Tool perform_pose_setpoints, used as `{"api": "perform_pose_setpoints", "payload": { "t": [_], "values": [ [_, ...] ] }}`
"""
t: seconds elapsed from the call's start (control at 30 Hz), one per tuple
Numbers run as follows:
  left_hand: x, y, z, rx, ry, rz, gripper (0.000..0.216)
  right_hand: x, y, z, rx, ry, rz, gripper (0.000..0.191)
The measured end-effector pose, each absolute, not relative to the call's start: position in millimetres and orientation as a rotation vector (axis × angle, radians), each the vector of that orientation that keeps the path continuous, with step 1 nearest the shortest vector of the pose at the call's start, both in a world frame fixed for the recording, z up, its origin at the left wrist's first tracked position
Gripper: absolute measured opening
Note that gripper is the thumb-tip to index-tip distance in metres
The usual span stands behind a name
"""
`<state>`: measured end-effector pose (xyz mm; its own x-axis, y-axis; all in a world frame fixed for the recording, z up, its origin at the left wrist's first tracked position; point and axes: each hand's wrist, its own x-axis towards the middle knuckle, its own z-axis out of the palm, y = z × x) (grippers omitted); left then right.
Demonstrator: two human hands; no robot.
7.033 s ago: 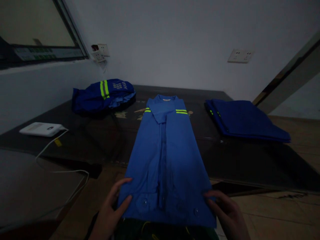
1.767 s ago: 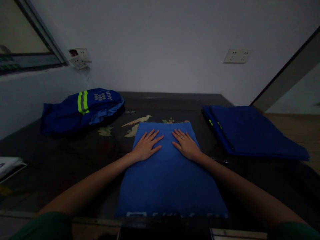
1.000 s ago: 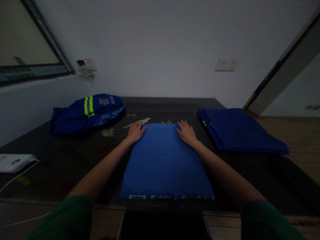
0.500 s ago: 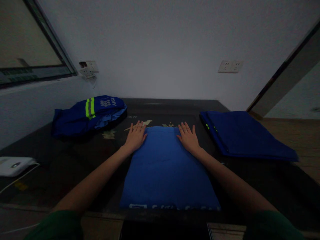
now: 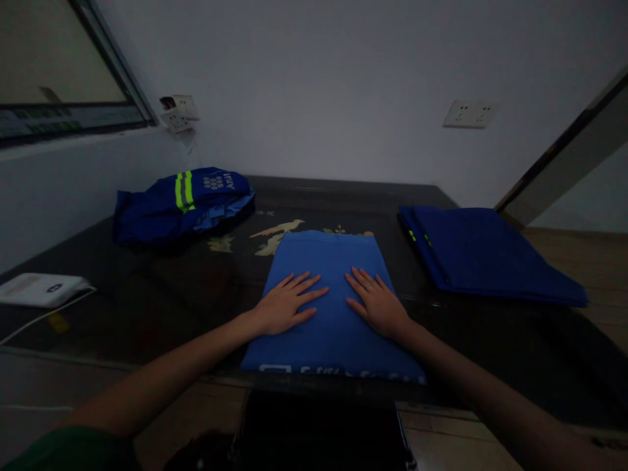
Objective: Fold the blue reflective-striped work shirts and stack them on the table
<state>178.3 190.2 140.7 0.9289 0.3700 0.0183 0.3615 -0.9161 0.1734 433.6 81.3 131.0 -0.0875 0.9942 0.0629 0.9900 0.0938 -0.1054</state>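
A folded piece of light blue cloth (image 5: 333,333), perhaps a garment, lies flat in front of me, with white print along its near edge. My left hand (image 5: 288,304) rests palm down on its left half, fingers spread. On the right half lies my right hand (image 5: 375,302), also flat with fingers apart and a ring on one finger. Neither hand grips anything. Both touch the upper surface of the cloth around its middle.
The dark table (image 5: 171,307) has bird and flower decoration. A crumpled blue garment (image 5: 161,208) with a yellow reflective stripe lies back left, folded dark blue garments (image 5: 490,255) at right. A white device (image 5: 42,290) with a cable sits far left. Wall sockets (image 5: 468,114) are behind.
Both hands have slid from the cloth's far corners back toward me, onto its middle. The left hand now points more inward. The camera view has shifted slightly.
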Motion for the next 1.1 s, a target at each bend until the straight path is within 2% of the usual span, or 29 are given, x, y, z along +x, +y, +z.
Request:
{"api": "perform_pose_setpoints", "payload": {
  "t": [0.23,0.4,0.53,0.9,1.1],
  "values": [
    [166,176,151,2.924,0.767,0.097,0.048,442,68,143,-2.250,-2.106,-0.070,0.056],
    [176,121,152,2.919,0.547,0.146,0.045,391,42,144,-1.947,-2.280,0.037,0.056],
    [173,106,143,2.965,0.509,0.207,0.049,374,24,133,-1.943,-2.264,0.036,0.055],
    [133,112,135,2.997,0.731,0.241,0.057,425,-12,117,-2.086,-2.077,-0.146,0.054],
    [97,113,124,2.804,1.042,0.319,0.055,448,-27,113,-2.135,-1.941,-0.050,0.058]
  ]
}}
